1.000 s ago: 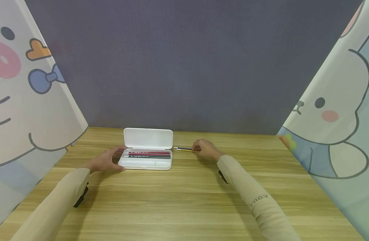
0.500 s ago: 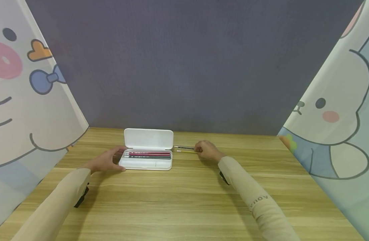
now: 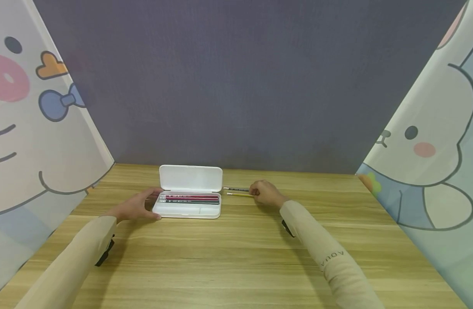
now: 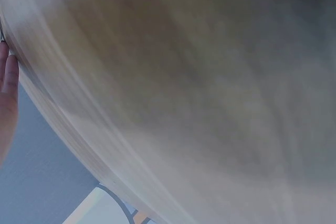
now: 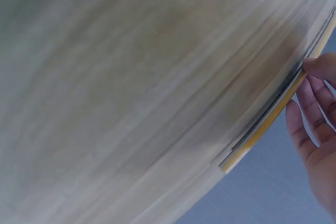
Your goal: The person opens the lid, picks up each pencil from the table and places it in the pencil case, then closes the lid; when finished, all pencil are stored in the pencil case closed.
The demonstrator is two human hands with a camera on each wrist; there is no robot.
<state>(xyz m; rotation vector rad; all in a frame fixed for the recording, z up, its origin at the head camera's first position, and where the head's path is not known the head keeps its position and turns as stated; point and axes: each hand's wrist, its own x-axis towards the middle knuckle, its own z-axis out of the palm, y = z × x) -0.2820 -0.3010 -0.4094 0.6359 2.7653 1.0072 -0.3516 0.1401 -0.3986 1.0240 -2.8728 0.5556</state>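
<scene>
An open white pencil case (image 3: 188, 209) rests on the table with its lid (image 3: 191, 178) raised; several red and dark pencils (image 3: 190, 198) lie in its rear section. My left hand (image 3: 135, 207) holds the case's left end, thumb at the near corner, fingers at the far one. To the right of the case, my right hand (image 3: 265, 192) pinches a yellow pencil (image 3: 239, 195) and a black pencil (image 3: 236, 189) at their right part. Their eraser ends point at the case. The right wrist view shows the thumb over the yellow pencil (image 5: 262, 129), the black one close alongside.
The wood-grain table (image 3: 236, 257) ends at a dark grey panel (image 3: 236, 86) behind. Cartoon-printed panels stand along the left (image 3: 58, 146) and right (image 3: 441, 180) sides. Both wrist views are mostly blurred tabletop.
My right hand has shifted slightly to the right, and the left ends of the two pencils have spread apart. The left hand and the case stay in place.
</scene>
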